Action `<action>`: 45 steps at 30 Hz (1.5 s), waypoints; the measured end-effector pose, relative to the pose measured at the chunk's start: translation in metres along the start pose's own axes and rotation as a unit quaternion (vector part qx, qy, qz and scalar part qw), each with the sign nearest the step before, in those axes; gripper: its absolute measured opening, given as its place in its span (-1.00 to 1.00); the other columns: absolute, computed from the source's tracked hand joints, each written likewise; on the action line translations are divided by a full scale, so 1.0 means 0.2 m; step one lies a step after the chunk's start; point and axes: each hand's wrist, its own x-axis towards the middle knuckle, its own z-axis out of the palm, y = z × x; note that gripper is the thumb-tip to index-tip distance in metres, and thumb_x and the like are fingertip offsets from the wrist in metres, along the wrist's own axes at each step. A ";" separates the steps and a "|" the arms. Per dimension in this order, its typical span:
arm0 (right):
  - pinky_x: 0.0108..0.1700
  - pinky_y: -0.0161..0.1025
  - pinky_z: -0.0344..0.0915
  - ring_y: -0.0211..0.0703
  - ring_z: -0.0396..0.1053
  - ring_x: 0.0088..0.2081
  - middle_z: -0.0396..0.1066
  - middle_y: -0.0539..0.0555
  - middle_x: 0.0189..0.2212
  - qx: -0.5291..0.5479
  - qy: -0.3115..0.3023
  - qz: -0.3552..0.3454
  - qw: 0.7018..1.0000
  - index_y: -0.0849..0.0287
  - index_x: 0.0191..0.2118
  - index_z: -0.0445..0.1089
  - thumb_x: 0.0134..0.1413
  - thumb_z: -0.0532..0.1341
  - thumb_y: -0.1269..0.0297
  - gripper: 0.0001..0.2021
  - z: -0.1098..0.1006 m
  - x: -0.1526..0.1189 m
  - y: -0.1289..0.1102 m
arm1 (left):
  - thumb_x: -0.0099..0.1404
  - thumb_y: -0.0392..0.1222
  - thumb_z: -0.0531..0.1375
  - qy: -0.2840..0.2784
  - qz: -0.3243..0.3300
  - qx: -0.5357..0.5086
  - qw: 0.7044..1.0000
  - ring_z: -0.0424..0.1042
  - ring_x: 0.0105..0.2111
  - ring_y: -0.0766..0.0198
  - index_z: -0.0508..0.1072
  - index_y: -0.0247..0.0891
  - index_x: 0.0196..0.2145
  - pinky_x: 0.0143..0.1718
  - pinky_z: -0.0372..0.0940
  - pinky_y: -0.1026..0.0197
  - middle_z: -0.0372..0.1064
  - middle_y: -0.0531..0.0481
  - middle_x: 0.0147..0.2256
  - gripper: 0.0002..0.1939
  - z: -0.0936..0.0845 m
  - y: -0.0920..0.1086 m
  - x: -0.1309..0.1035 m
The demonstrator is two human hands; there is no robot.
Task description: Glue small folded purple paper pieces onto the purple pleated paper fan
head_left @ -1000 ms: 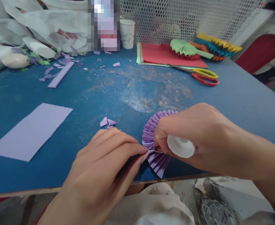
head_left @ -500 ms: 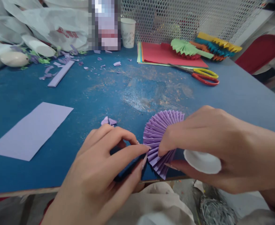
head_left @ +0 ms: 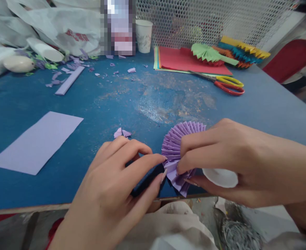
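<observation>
**Pleated purple fan pinched at the table's near edge**

The left hand [head_left: 116, 187] lies low on the blue table [head_left: 64, 104], its thumb and forefinger drawn together so the tips nip the left rim of the fan [head_left: 177, 146]. The fan is lilac paper folded into narrow accordion pleats and spread into a half-round rosette, its creases sharp and its outer edge zigzagged. The pleats radiate from a gathered point under the right hand's fingers, opening up and to the left; its flat side runs roughly from the far right down toward the near table edge, where the lowest pleats overhang slightly. The right hand [head_left: 233, 163] presses its forefinger and thumb onto the fan's gathered middle, while its lower fingers curl about a white cap [head_left: 220, 177] (what kind of object it belongs to cannot be told).

Compared with half a second ago, the fan has closed a little and sits slightly higher, the right hand's fingers cover more of it, and the white cap has slid left, nearer the pleats.
</observation>
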 end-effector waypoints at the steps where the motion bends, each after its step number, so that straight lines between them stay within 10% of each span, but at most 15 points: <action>1: -0.37 -0.28 0.08 -0.27 0.32 -0.35 0.43 0.03 -0.31 0.002 -0.010 0.010 1.000 0.18 -0.17 0.46 0.19 0.17 0.53 -0.82 0.00 0.00 0.00 | 0.41 -0.27 0.19 -0.001 -0.001 -0.001 1.000 0.34 -0.15 0.18 0.46 -0.08 -0.02 -0.09 0.22 0.06 0.40 0.03 -0.15 -0.78 0.00 0.00 0.00; 16: -0.38 -0.30 0.07 -0.33 0.22 -0.38 0.40 -0.01 -0.28 0.037 -0.050 -0.006 0.998 0.15 -0.17 0.50 0.18 0.20 0.50 -0.81 -0.03 0.00 -0.01 | 0.39 -0.25 0.23 -0.001 -0.015 -0.011 1.000 0.39 -0.14 0.22 0.50 -0.01 -0.05 -0.13 0.29 0.12 0.45 0.08 -0.15 -0.79 -0.07 0.01 -0.04; 27: -0.37 -0.34 0.16 -0.38 0.32 -0.36 0.45 -0.10 -0.28 0.010 -0.016 -0.022 1.000 0.03 -0.13 0.49 0.29 0.17 0.43 -0.81 0.00 -0.02 0.00 | 0.38 -0.07 0.23 0.114 -0.123 0.104 0.980 0.44 -0.18 0.12 0.56 0.11 -0.18 -0.16 0.28 0.00 0.47 0.08 -0.17 -0.89 -0.22 -0.15 -0.21; 45: -0.35 -0.36 0.22 -0.40 0.37 -0.32 0.49 -0.12 -0.25 0.005 -0.003 -0.035 0.999 0.05 -0.12 0.50 0.16 0.26 0.54 -0.74 0.00 -0.01 0.00 | 0.42 -0.19 0.24 0.040 0.058 0.125 0.990 0.48 -0.24 0.32 0.60 -0.11 -0.23 -0.19 0.35 0.27 0.53 0.09 -0.21 -0.89 -0.29 -0.28 -0.15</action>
